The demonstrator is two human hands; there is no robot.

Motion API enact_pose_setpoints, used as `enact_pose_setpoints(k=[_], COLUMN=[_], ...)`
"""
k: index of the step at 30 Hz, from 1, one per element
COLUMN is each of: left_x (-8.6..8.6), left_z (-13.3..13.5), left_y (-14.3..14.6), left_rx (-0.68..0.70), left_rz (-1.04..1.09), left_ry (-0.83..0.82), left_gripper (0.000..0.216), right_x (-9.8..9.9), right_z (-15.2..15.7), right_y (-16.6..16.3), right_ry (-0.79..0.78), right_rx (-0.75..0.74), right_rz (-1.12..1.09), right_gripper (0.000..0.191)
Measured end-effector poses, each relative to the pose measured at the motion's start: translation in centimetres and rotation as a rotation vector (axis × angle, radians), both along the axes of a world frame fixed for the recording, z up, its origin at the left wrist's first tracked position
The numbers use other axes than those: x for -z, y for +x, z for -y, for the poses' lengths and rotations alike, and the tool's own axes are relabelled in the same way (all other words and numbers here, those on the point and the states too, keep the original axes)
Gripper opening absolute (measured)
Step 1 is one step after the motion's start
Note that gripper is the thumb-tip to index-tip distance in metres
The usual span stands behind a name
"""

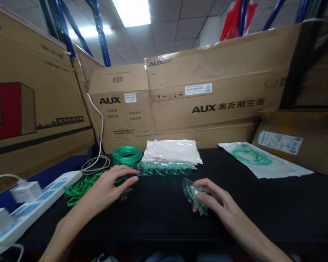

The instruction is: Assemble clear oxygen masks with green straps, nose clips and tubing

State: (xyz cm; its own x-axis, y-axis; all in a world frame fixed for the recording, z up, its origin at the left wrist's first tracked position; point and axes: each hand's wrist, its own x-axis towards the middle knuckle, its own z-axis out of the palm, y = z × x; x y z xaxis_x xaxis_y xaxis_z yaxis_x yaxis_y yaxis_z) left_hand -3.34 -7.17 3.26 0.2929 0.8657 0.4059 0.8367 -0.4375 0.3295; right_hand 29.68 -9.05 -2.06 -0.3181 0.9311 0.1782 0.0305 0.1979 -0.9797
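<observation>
My right hand [217,202] is closed around a clear green plastic mask [193,194], held just above the black table [262,203]. My left hand [109,185] reaches forward with fingers stretched out flat, fingertips close to the left end of a row of nested clear green masks [164,168] lying on the table. Under the left hand lies a loose heap of green elastic straps [78,189]. A coil of green tubing [126,155] sits just beyond the left fingertips.
A stack of clear plastic bags [172,150] lies behind the row of masks. A bagged coil of green tubing [251,155] lies at the right. A white power strip [41,198] with plugs runs along the left. Large AUX cardboard boxes [207,98] wall in the table.
</observation>
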Motion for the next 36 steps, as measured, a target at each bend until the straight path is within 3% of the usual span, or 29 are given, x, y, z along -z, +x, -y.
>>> enact_pose_setpoints(k=[4, 9, 19, 26, 36], left_x=[2.0, 3.8, 3.4, 3.7, 4.7], left_z=[0.4, 0.3, 0.3, 0.3, -0.3], left_y=[-2.7, -3.7, -1.1, -1.8, -1.0], left_rx=[-0.066, -0.09, 0.034, -0.008, 0.071], left_rz=[-0.069, -0.096, -0.078, -0.105, -0.119], left_ry=[-0.144, -0.198, -0.165, -0.161, -0.058], left_gripper=[0.046, 0.048, 0.035, 0.038, 0.034], right_x=[-0.1, 0.0, 0.0, -0.1, -0.1], right_z=[0.0, 0.1, 0.1, 0.1, 0.1], right_y=[-0.1, -0.1, -0.1, -0.1, -0.1], right_ry=[0.007, -0.022, -0.018, 0.006, -0.005], right_rx=[-0.038, -0.068, -0.051, -0.046, -0.06], right_rz=[0.019, 0.007, 0.04, 0.077, 0.044], right_gripper=[0.039, 0.039, 0.038, 0.038, 0.035])
